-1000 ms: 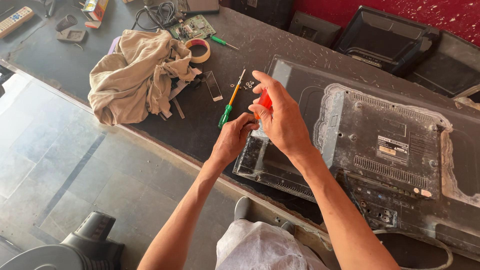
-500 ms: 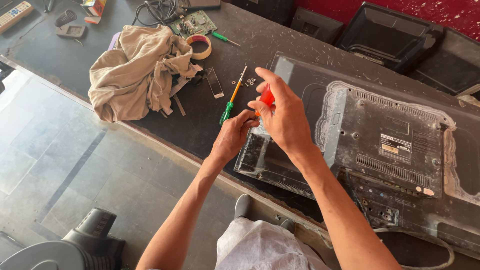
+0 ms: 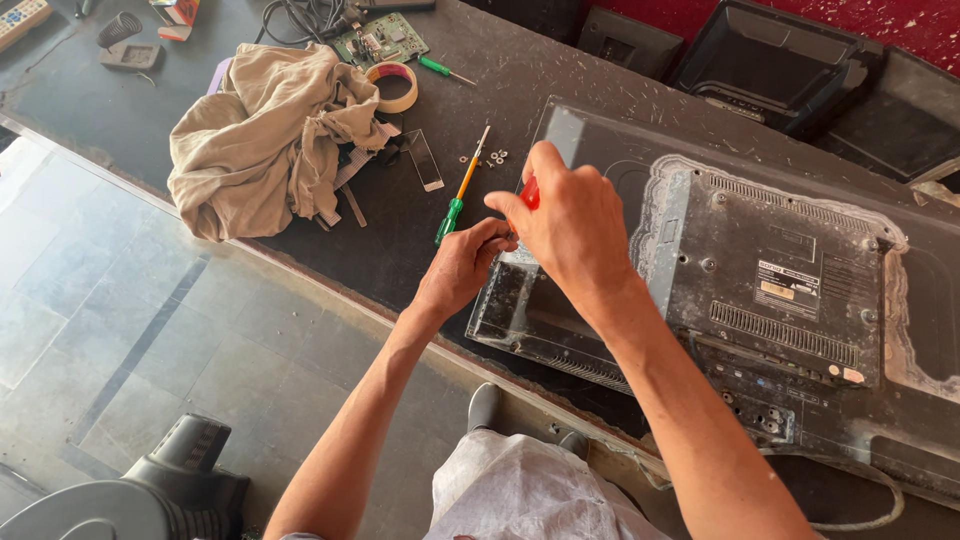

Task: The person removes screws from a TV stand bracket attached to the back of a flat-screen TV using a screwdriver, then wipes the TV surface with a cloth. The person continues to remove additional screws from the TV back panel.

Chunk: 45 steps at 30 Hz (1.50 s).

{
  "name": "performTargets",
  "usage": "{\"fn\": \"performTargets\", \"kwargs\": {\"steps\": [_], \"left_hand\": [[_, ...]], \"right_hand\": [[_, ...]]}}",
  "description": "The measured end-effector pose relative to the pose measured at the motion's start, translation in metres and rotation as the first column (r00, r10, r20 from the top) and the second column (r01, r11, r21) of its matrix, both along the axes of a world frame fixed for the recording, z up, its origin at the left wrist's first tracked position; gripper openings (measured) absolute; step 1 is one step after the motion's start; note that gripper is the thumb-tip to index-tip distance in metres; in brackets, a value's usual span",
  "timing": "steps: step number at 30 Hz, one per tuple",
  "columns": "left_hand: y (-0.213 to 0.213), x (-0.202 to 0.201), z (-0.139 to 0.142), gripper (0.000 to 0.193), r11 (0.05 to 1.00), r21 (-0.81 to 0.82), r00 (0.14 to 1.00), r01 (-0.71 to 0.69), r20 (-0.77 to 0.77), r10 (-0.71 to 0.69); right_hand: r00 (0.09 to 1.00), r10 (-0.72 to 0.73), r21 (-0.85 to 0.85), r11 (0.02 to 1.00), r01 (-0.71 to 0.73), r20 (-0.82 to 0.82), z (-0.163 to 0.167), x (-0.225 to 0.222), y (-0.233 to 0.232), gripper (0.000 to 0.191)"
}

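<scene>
A crumpled beige cloth (image 3: 262, 135) lies at the left of the dark worktop (image 3: 130, 110), with a roll of tape (image 3: 392, 86) and a green circuit board (image 3: 380, 40) just beyond it. Nearer the middle, a screwdriver with a green and orange handle (image 3: 460, 190) lies loose on the worktop beside a few small screws (image 3: 488, 157). The left hand (image 3: 462, 268) is curled, its fingertips pinched at the corner of the television back panel (image 3: 760, 270); what they grip is too small to tell. The right hand (image 3: 572, 228) is clenched around a red-handled screwdriver (image 3: 529, 193), held just above the left hand's fingertips at that same corner. The television lies face down and stretches to the right, with black monitor housings (image 3: 775, 65) behind it.
</scene>
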<state>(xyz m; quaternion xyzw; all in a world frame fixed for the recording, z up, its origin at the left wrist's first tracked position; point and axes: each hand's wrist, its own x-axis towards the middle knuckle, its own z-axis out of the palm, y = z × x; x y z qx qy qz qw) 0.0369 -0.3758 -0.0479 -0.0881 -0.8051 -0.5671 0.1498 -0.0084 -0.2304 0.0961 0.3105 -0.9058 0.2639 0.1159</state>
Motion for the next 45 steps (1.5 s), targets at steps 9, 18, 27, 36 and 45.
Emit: {"fn": "performTargets", "kwargs": {"steps": [9, 18, 27, 36, 45], "left_hand": [[-0.005, 0.0, 0.013, 0.017, 0.993, -0.109, 0.994, 0.047, 0.099, -0.036], [0.0, -0.003, 0.001, 0.011, 0.999, 0.036, 1.0, -0.021, 0.019, 0.02], [0.018, 0.0, 0.001, 0.018, 0.987, -0.064, 0.986, -0.148, -0.083, 0.142], [0.012, -0.012, -0.006, 0.014, 0.99, 0.082, 0.994, -0.11, 0.016, 0.109], [0.006, -0.007, -0.005, 0.014, 0.989, 0.044, 0.985, -0.142, 0.108, 0.137]], "right_hand": [[0.95, 0.243, 0.065, 0.964, -0.26, 0.197, 0.026, -0.017, -0.004, 0.026], [0.895, 0.385, 0.195, 0.882, -0.428, 0.225, 0.047, -0.021, -0.004, 0.017], [0.9, 0.09, 0.507, 0.801, -0.32, 0.426, 0.048, -0.042, 0.006, 0.028], [0.913, 0.158, 0.537, 0.766, -0.354, 0.376, 0.058, -0.041, -0.005, 0.031], [0.902, 0.39, 0.707, 0.585, -0.398, 0.186, 0.043, -0.04, -0.032, 0.014]]}}
